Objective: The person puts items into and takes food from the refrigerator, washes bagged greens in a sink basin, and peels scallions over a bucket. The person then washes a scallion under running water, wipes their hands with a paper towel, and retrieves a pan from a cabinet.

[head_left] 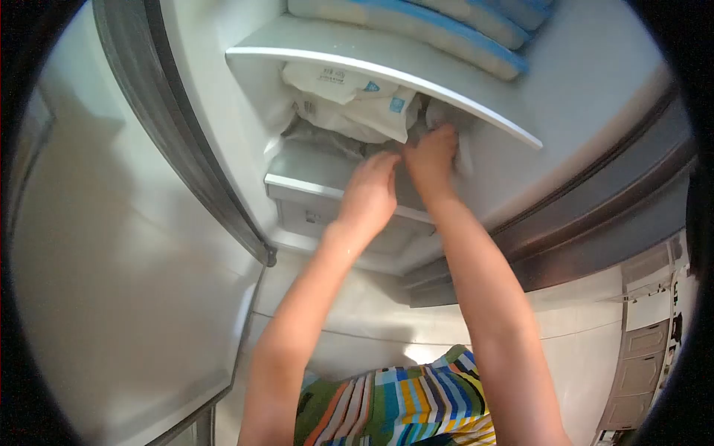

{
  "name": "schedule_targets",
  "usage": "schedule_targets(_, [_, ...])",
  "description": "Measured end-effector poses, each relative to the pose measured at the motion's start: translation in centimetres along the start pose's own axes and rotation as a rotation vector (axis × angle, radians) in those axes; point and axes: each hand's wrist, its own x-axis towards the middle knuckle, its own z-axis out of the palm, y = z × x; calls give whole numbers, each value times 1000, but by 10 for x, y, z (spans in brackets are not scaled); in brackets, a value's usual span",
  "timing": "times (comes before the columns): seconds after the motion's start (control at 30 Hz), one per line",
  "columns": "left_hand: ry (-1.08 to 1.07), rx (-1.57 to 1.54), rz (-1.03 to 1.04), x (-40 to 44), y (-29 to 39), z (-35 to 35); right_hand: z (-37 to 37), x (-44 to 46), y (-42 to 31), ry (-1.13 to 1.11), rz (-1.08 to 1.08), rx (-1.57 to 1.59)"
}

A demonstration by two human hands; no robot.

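Both of my hands reach into a lower compartment of an open fridge or freezer. My left hand (pixel 372 186) is over the front of the bottom drawer, its fingers bent together and pointing toward the other hand. My right hand (pixel 433 152) is deeper in, at the right end, with curled fingers beside a corner of a white printed plastic bag (pixel 364 104). Whatever the fingertips of either hand grip is hidden. Under the bag lies clear, crinkled plastic (pixel 320 139).
Above, a glass shelf (pixel 372 53) with a white front edge carries several blue-edged packs (pixel 424 33). The open door (pixel 126 245) stands at my left, and a dark door seal (pixel 580 201) runs along the right. Light floor tiles (pixel 357 301) lie below.
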Motion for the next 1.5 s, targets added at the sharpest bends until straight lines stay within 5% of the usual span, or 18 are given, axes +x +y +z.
schedule_targets(0.1, [-47,242,118,30,-6,4,-7,-1,5,55,50,245])
schedule_targets(0.23, [-139,278,33,42,-10,4,-21,-2,3,3,141,381])
schedule_targets(0.4, [-116,306,47,45,-9,6,-13,-3,14,36,126,297])
schedule_targets(0.63, [-126,679,360,68,-15,-10,-21,0,9,30,180,305])
schedule_targets(0.73, [-309,772,298,76,-9,-14,-21,-2,13,-29,190,274])
schedule_targets(1.03, [-148,731,490,113,-6,-18,-12,-3,12,-90,188,279])
schedule_targets(1.23, [-87,705,584,129,-12,-19,-9,-8,-11,82,148,173])
schedule_targets(1.3, [-31,700,596,131,-2,-22,1,1,-6,-32,257,505])
schedule_targets(1.5, [63,670,598,135,19,-30,1,9,-3,39,223,465])
